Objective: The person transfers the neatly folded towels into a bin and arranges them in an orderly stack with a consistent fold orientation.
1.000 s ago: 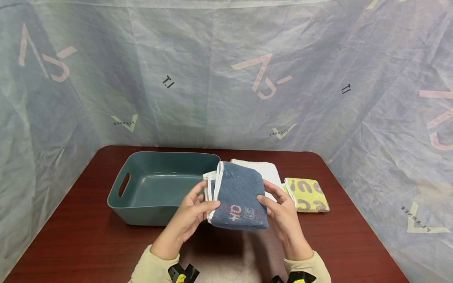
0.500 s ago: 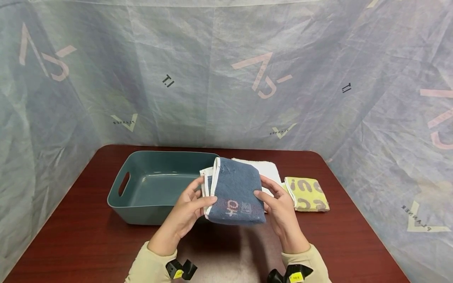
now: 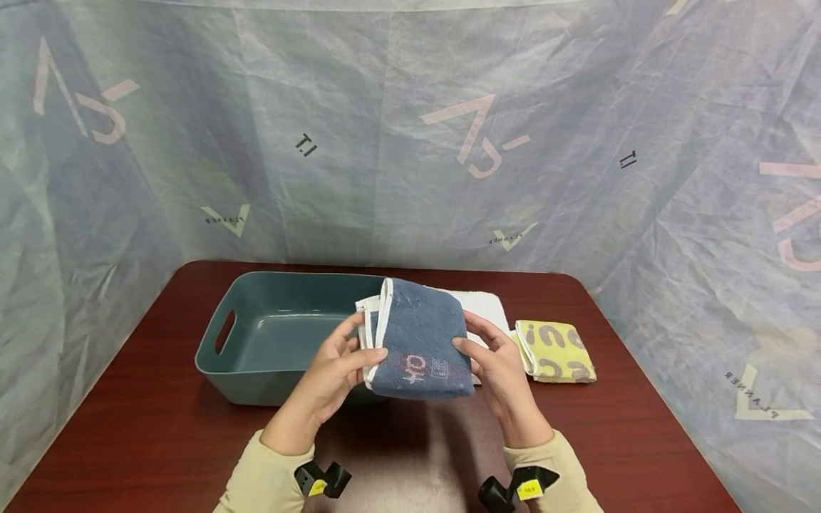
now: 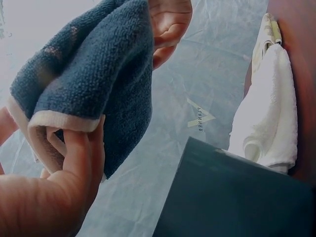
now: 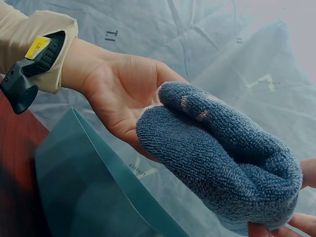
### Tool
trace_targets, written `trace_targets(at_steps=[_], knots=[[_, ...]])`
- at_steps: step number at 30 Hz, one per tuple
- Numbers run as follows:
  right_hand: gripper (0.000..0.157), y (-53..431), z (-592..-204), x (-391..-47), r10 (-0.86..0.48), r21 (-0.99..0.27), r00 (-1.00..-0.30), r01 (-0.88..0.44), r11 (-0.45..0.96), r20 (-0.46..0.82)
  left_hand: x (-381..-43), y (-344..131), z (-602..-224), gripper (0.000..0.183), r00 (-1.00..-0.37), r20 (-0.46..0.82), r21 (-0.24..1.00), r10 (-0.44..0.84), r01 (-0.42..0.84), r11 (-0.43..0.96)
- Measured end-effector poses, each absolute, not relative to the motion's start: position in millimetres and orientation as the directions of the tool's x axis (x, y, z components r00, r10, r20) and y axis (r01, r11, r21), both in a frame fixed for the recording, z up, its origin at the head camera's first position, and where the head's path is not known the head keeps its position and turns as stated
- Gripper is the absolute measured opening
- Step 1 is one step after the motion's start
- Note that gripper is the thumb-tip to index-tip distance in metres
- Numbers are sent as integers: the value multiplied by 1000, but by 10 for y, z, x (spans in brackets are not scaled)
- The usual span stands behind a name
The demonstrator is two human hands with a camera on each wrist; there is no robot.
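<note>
Both hands hold a folded blue towel (image 3: 423, 335) with white edging up above the table, in front of the bin's right end. My left hand (image 3: 327, 377) pinches its left edge, thumb on the near face and fingers behind. In the left wrist view, fingers of the left hand (image 4: 54, 197) reach into the white-edged fold. On the opposite side my right hand (image 3: 500, 367) grips the towel, thumb in front. The right wrist view shows the towel (image 5: 212, 153) folded in thick layers, with the right fingertips (image 5: 308, 173) at its edge.
A teal bin (image 3: 269, 388) with a handle slot stands on the left of the dark red table (image 3: 147, 434). Right of it lies a folded white towel (image 3: 487, 306), partly hidden by the blue one. A folded yellow towel (image 3: 558, 349) with grey letters lies farther right.
Both hands have carried the blue towel a little to the left and upward in the head view, toward the bin. The hold looks the same. The bin and other towels stay put.
</note>
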State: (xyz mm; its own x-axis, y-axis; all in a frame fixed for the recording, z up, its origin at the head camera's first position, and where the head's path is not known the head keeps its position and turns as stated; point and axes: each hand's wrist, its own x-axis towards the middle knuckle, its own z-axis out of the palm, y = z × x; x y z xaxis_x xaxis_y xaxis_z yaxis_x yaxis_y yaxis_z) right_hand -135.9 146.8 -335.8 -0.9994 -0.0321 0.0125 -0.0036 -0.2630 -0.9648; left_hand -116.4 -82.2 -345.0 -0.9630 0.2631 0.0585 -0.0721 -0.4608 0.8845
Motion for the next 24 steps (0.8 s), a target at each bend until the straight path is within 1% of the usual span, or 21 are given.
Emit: trace_targets(at_steps=[7, 24], knots=[[49, 1438, -3334, -1385, -43, -970, -999, -5, -242, 15, -1166, -864, -3413, 67, -961, 66, 890, 269, -65, -451], [48, 1366, -3280, -1466, -58, -969, -998, 2, -249, 13, -1210, -944, -3350, 65, -963, 60, 899, 263, -62, -433]])
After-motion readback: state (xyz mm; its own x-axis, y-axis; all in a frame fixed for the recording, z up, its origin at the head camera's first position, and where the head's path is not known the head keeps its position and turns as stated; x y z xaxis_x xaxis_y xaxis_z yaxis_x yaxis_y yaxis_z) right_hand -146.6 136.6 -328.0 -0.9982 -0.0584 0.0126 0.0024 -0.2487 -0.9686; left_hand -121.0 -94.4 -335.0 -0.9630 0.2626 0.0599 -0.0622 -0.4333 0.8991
